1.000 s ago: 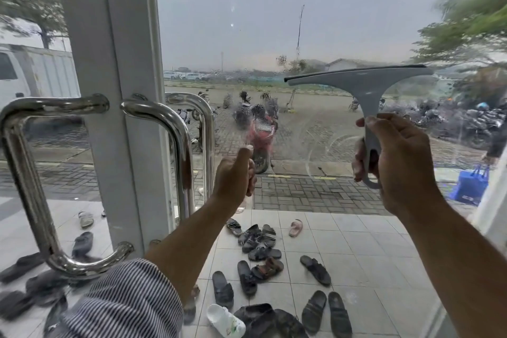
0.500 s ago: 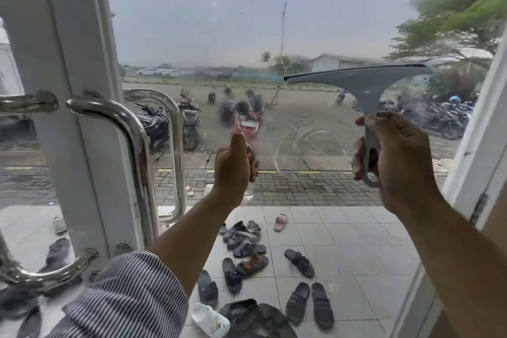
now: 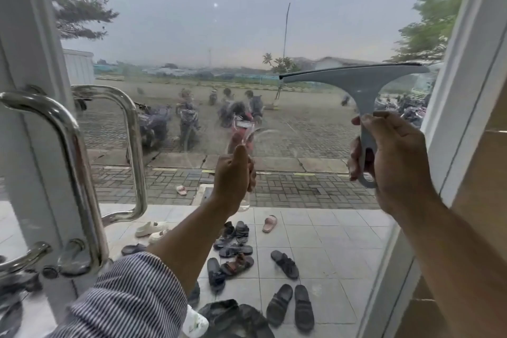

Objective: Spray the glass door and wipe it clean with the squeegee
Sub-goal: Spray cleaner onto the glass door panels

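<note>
Now the left hand (image 3: 233,173) grips the spray bottle (image 3: 244,202) at six o'clock, the right hand (image 3: 397,162) grips the squeegee (image 3: 362,85) at three; next, I think, wipe the glass door (image 3: 192,22).

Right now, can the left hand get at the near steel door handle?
Probably yes: nothing lies between the left hand and the door handle. But it grips the spray bottle.

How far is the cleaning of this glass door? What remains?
Done, it seems: the glass door looks sprayed, with misty arcs and smears across its lower middle. In hand: the left hand grips a clear spray bottle, and the right hand holds the grey squeegee, blade up. Left: the wiping, since the smears are not yet cleared. Whether the blade touches the glass cannot be told.
</note>
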Motion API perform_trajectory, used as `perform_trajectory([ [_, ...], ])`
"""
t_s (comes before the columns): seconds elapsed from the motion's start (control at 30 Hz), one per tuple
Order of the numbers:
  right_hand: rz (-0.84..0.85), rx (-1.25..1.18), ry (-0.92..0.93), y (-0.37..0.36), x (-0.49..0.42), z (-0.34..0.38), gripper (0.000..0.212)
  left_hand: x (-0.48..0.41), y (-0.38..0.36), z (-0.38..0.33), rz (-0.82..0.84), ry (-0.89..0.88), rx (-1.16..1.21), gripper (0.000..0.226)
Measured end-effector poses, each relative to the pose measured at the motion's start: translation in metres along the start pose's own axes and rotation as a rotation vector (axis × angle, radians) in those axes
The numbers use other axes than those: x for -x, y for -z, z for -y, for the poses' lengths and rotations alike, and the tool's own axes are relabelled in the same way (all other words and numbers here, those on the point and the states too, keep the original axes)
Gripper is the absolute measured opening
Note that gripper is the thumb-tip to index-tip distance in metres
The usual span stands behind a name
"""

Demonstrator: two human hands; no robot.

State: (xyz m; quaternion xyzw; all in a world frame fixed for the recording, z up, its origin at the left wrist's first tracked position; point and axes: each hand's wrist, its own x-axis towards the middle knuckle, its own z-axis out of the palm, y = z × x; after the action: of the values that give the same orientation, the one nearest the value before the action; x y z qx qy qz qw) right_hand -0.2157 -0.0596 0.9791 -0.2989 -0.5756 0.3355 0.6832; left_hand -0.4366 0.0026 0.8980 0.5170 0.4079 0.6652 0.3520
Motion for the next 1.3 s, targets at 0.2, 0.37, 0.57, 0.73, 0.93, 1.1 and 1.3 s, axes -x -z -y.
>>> perform_trajectory([
  [0.2,0.015,0.008,0.008,0.040,-0.015,0.004,0.016,-0.011,-0.030,-0.025,-0.074,-0.031,-0.049,0.046],
  [0.37,0.049,0.002,-0.014,0.062,-0.021,-0.001,0.017,0.002,-0.050,0.001,-0.064,0.011,-0.055,0.043],
  [0.57,0.056,0.010,-0.018,0.085,-0.028,-0.005,0.017,-0.001,-0.077,-0.009,-0.041,0.026,-0.018,0.042],
  [0.73,0.051,0.001,-0.029,0.104,-0.032,-0.005,0.018,0.003,-0.105,-0.007,-0.032,-0.050,-0.014,0.043],
  [0.93,0.046,0.020,-0.014,0.123,-0.036,-0.006,0.018,-0.001,-0.128,-0.003,0.018,0.040,0.013,0.039],
  [1.1,0.040,0.011,-0.007,0.138,-0.039,-0.006,0.017,0.009,-0.155,0.016,0.076,0.026,-0.033,0.042],
  [1.3,0.034,-0.003,-0.010,0.156,-0.042,-0.006,0.015,-0.001,-0.172,0.008,0.108,0.048,-0.007,0.043],
])
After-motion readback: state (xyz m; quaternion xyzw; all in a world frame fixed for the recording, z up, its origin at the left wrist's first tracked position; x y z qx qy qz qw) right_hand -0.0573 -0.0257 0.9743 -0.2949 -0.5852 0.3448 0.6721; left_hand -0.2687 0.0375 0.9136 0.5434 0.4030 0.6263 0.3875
